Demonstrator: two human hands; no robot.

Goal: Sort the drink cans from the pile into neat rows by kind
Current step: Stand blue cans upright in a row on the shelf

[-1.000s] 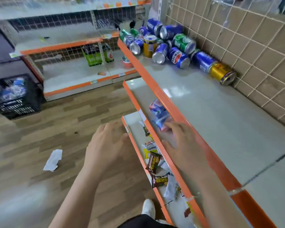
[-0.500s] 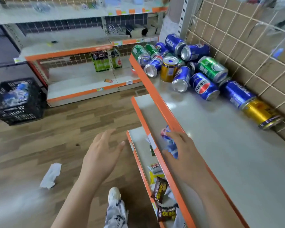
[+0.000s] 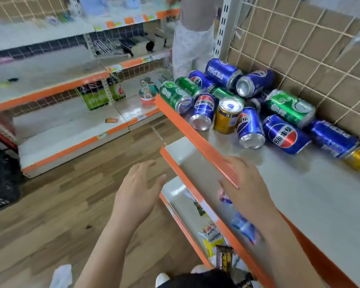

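We held both arms stretched forward, palms down. Our left hand (image 3: 137, 194) was spread, fingers straight and slightly apart; our right hand (image 3: 248, 190) was relaxed, holding nothing.

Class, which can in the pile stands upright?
The gold can near the front edge of the shelf: its top faces up, while the others in view lie on their sides.

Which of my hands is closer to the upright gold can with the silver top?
Right. The right hand lies over the orange shelf edge below the upright gold can; the left hand hovers farther left, over the wooden floor.
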